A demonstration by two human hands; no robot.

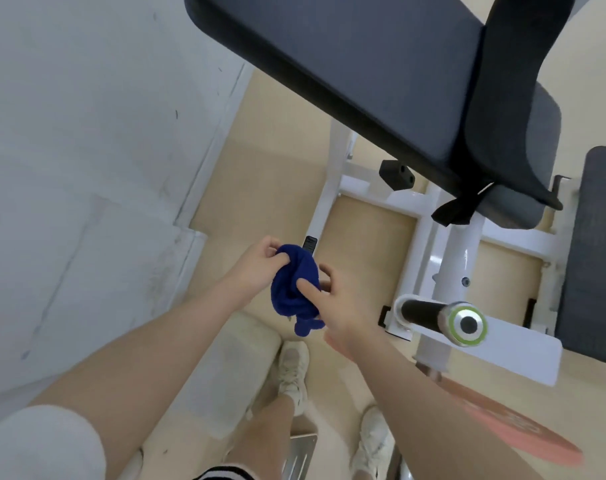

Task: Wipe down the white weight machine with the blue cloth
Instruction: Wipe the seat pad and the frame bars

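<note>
**A:** What is in view?

**B:** A view from the head, looking down. A person stands on a tan floor (363, 230) beside a white wall (87, 133). Both bare forearms reach forward and meet in the middle of the picture.

**A:** Where is the cloth?

**B:** The cloth (296, 289), deep blue, is bunched into a ball in the air between the two hands, above the floor and just left of the machine (457, 258). It touches no part of the machine.

**A:** How is each grip?

**B:** The left hand (256, 265) pinches the top of the bundle, fingers curled into the fabric. The right hand (332, 303) grasps it from the other side, its forefinger lying across the front. Holding it from both sides suggests the cloth is being gathered or refolded into a pad for wiping.

**A:** And the machine?

**B:** Its white frame runs along the floor ahead and to the right. A dark grey pad (381, 64) hangs over it at the top. A black handle (429, 315) with a silver, green-ringed end cap points towards the viewer, close to the right hand.

**A:** How far along is the wiping?

**B:** I would judge this a pause to prepare the cloth; the handle looks the nearest part to wipe.
</note>
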